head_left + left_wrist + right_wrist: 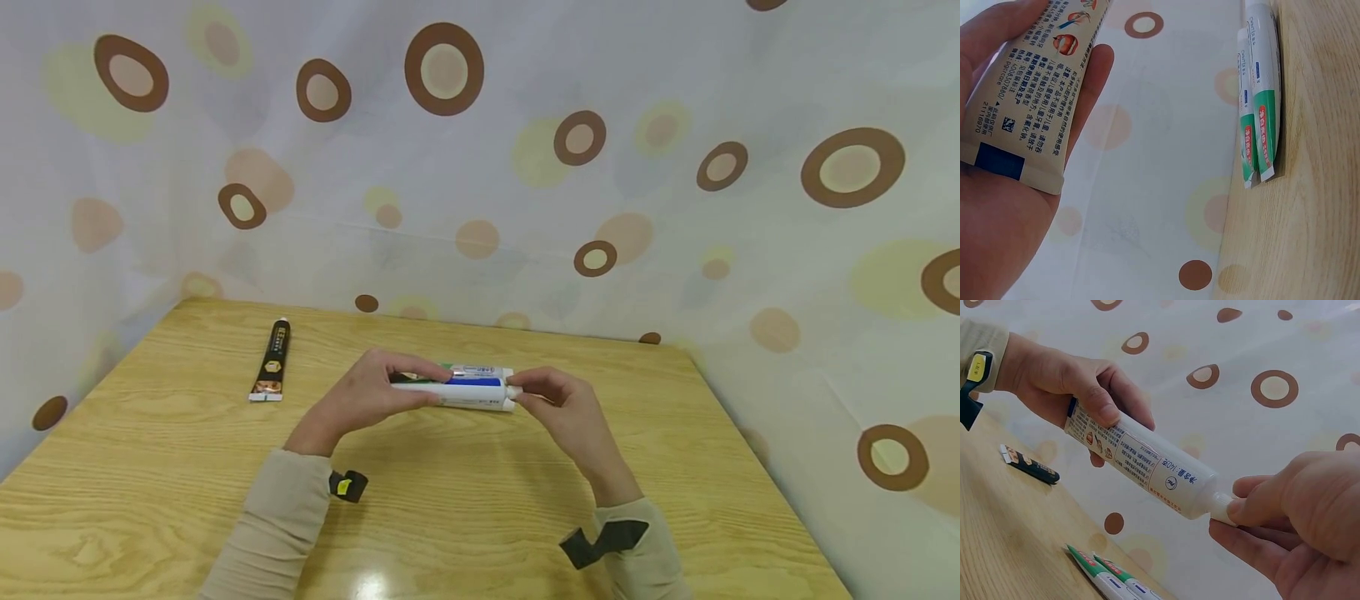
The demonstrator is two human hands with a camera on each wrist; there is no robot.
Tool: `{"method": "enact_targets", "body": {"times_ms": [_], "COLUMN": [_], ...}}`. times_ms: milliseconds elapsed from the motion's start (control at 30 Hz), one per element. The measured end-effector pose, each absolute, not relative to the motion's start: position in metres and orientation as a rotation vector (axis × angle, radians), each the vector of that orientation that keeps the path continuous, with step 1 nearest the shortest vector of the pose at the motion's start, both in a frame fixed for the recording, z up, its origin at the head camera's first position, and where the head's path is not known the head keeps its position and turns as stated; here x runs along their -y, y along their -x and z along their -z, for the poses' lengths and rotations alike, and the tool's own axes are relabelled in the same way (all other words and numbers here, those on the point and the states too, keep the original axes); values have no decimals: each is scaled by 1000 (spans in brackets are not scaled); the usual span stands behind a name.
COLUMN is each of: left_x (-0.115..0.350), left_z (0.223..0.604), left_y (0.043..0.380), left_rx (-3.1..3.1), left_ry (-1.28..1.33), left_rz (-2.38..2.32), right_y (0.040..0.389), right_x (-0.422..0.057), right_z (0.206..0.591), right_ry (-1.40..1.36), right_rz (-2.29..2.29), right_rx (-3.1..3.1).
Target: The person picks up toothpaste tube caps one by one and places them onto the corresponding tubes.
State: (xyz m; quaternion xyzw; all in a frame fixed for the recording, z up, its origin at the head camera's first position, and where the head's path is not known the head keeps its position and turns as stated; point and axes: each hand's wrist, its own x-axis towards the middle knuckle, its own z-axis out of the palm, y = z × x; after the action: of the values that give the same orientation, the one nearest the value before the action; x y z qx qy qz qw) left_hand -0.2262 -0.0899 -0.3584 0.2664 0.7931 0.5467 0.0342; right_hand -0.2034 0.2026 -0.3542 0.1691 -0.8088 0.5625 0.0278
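Observation:
A white toothpaste tube (1160, 465) with a blue stripe is raised above the table, its printed back showing in both wrist views. My left hand (366, 392) grips its body near the flat end, thumb on one side and fingers on the other. At the other end, my right hand (566, 412) pinches the white cap (1221, 507) between thumb and fingers. The cap sits at the tube's neck. Beyond the held tube, two green-and-white toothpaste tubes (1264, 103) lie side by side on the table, partly hidden by it in the head view.
A black toothpaste tube (273, 362) lies on the wooden table (450, 517) to the left, its cap pointing to the back. A pale curtain (480, 192) with brown rings hangs behind the table's back edge and along its sides.

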Motion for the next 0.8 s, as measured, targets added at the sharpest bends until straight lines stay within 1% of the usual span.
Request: {"method": "enact_targets", "body": {"times_ms": [800], "left_x": [90], "left_z": [360], "left_y": [226], "left_rx": [-2410], "left_ry": [-840], "left_rz": [-1707], "right_y": [206], "right_x": [-198], "right_z": [356], "right_ry": [-393], "right_rz": [-1849], "right_rx": [2514]}}
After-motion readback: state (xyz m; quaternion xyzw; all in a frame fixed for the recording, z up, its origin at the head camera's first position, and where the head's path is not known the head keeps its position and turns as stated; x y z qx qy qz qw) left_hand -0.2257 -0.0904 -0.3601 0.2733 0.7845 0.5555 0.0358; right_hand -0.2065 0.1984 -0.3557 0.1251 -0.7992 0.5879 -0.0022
